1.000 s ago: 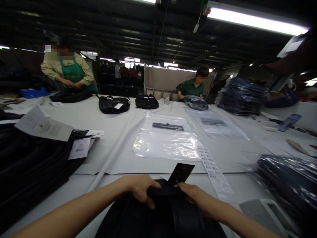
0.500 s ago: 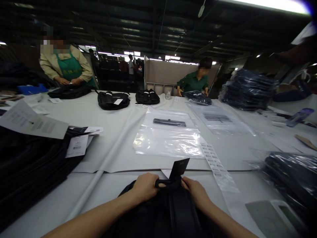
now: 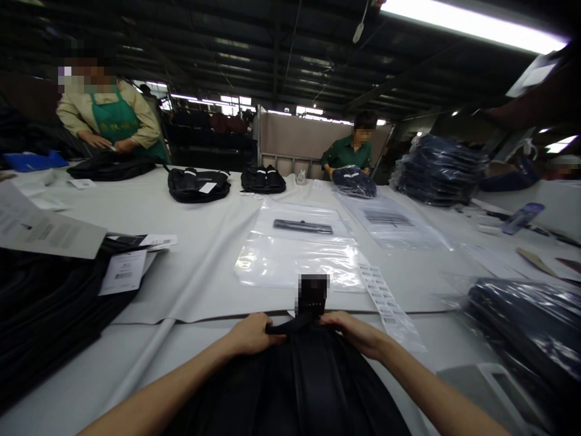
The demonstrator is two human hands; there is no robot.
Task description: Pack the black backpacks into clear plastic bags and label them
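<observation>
A black backpack (image 3: pixel 299 387) lies on the white table right in front of me, its top end pointing away. My left hand (image 3: pixel 252 334) is closed on the left side of the bag's top beside its carry handle (image 3: pixel 290 326). My right hand (image 3: pixel 356 333) grips the right side of the top. A dark hang tag (image 3: pixel 312 294) stands up from the handle between my hands. A stack of clear plastic bags (image 3: pixel 297 257) lies flat just beyond the backpack.
A pile of black bags with paper tags (image 3: pixel 49 290) fills the left. Bagged dark backpacks (image 3: pixel 526 321) sit at the right, with a taller stack (image 3: pixel 438 169) behind. A label strip (image 3: pixel 385 303) lies by the plastic bags. Two people (image 3: pixel 106 118) work at the far table edge.
Both hands stayed on the top of the backpack. The hang tag has swung from leaning right to standing upright between them. My view has shifted slightly.
</observation>
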